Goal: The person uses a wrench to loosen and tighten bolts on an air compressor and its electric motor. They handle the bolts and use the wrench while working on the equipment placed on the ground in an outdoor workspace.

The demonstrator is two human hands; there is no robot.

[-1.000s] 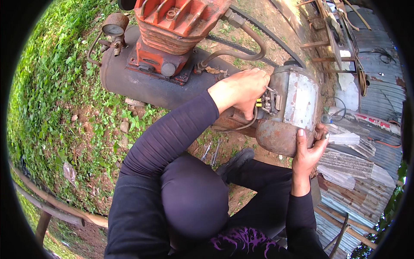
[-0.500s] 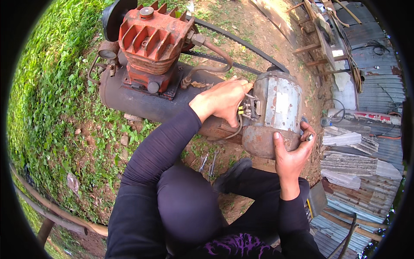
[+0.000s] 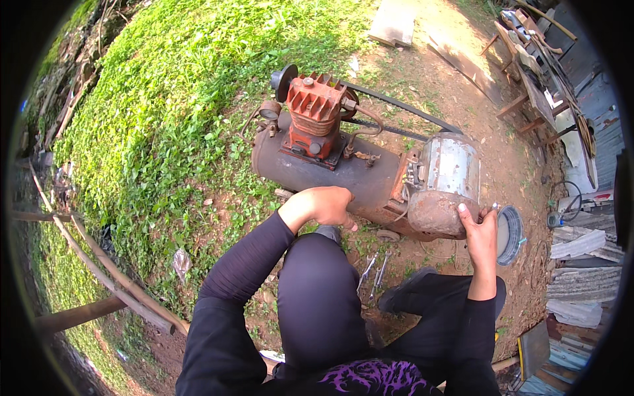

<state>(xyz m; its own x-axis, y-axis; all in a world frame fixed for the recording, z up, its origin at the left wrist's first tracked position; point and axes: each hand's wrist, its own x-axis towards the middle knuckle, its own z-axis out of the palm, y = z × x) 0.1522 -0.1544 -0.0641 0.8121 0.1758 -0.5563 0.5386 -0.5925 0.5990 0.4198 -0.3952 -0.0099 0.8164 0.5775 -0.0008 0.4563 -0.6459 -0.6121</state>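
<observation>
From the head view I see the electric motor (image 3: pixel 444 188) lying at the right end of the rusty compressor tank (image 3: pixel 317 173), on bare dirt. Left of the tank there is open grass; right of the motor, scrap sheets crowd in. My right hand (image 3: pixel 481 232) grips the motor's lower near edge, thumb up against its rusty casing. My left hand (image 3: pixel 325 206) hangs loosely curled and empty, just in front of the tank above my knee. The motor is grey and rust-brown, with exposed wiring on its left face. Two wrenches (image 3: pixel 373 270) lie on the ground below it.
</observation>
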